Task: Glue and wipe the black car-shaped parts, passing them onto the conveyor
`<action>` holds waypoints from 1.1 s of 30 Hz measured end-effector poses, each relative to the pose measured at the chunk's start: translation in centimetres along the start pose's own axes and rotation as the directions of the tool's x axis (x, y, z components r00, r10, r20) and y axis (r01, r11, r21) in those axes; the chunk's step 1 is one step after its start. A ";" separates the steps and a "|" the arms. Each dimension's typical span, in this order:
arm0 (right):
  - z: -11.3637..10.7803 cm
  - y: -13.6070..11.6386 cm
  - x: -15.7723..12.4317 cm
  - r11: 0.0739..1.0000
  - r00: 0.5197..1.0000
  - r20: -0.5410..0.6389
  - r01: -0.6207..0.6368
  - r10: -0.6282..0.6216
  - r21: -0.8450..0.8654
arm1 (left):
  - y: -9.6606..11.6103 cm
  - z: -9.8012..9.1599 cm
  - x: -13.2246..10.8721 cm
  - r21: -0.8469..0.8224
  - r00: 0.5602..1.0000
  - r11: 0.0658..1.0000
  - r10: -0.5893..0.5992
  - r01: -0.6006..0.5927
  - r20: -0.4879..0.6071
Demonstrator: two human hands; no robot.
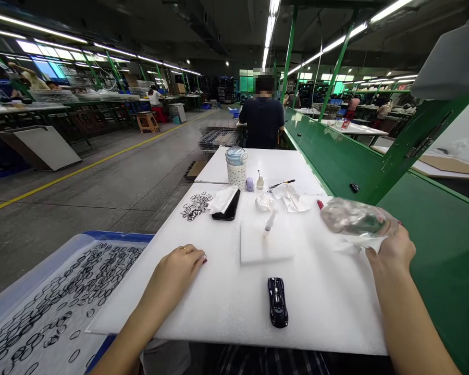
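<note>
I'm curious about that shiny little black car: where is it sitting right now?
In the head view, the black car lies on the white table near its front edge, between the left hand and right hand, just below the white pad.

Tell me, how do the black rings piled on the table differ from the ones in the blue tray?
The rings on the table form a small, tight heap near the phone; the rings in the blue tray are far more numerous and spread thinly in one layer. The heap lies far from the left hand, on the white table; the tray sits lower, at the table's left. Both look like thin black loops.
</note>
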State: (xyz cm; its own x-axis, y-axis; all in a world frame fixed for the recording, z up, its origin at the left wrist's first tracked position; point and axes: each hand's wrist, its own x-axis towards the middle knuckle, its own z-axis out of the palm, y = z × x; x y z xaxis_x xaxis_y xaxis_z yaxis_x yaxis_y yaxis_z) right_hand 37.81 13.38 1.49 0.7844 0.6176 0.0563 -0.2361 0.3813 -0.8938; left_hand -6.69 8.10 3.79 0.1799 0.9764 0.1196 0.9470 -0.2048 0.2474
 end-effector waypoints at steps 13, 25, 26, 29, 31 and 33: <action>9.3 -5.4 -6.2 0.293 0.473 0.814 0.874 -0.336 -0.388 | 8.3 2.8 -1.6 -0.706 0.997 0.707 0.016 0.039 0.071; 2.7 -8.9 -6.7 0.794 0.885 0.432 0.385 -0.173 -0.470 | 12.4 3.8 -4.2 -0.926 0.955 -0.314 -0.135 0.211 0.263; 1.6 -8.3 -6.9 0.840 0.901 0.432 0.269 -0.046 -0.471 | 12.9 4.0 -4.2 -0.886 0.950 -0.406 -0.113 0.224 0.292; -0.8 -6.1 -7.9 0.876 0.898 0.422 0.098 0.127 -0.472 | 13.4 4.7 -4.1 -0.826 0.940 -0.502 -0.069 0.256 0.333; -1.6 -4.8 -8.5 0.887 0.900 0.405 0.047 0.162 -0.460 | 13.2 5.1 -4.0 -0.834 0.938 -0.482 -0.065 0.270 0.341; -2.2 -3.9 -9.1 0.895 0.902 0.392 0.014 0.181 -0.446 | 13.0 5.2 -4.0 -0.847 0.940 -0.455 -0.056 0.275 0.336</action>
State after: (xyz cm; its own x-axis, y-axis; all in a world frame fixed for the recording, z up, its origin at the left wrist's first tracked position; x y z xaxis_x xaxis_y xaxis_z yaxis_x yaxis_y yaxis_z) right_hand 32.85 4.75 3.48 0.4399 0.8958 0.0636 0.0554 0.0437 -0.9975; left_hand 6.28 1.92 1.49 0.2056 0.9526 -0.2244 -0.6068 0.3039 0.7345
